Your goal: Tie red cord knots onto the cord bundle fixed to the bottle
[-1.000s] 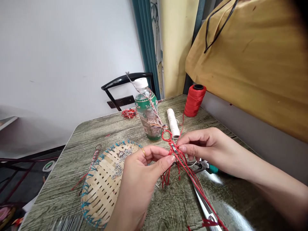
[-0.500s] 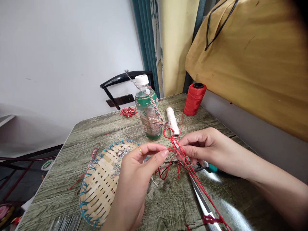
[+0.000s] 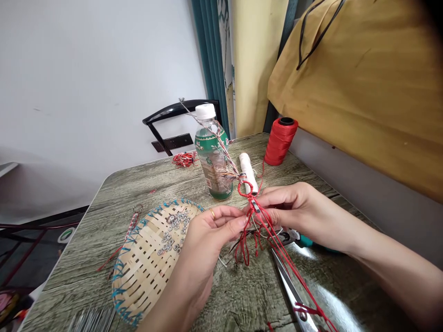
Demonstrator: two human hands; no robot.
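My left hand point(image 3: 207, 240) and my right hand point(image 3: 294, 212) meet above the wooden table point(image 3: 138, 184), both pinching a knotted red cord point(image 3: 254, 207) with a small metal piece in it. The cord's top loop hangs from a multicoloured braid tied to a plastic bottle point(image 3: 212, 154). Loose red strands point(image 3: 277, 258) trail down toward me. A ring sits on a finger of my left hand.
A woven bamboo basket point(image 3: 141, 272) with several small metal nuts point(image 3: 171, 233) lies at left. Scissors point(image 3: 294, 286) lie under the strands. A red thread spool point(image 3: 279, 140), a white spool point(image 3: 248, 173) and a red cord bundle point(image 3: 183, 160) stand farther back. A black chair point(image 3: 173, 124) is behind the table.
My hands have closed in on the knot and shifted slightly up and right. The red strands below the left fingers now hang in a tighter loop.
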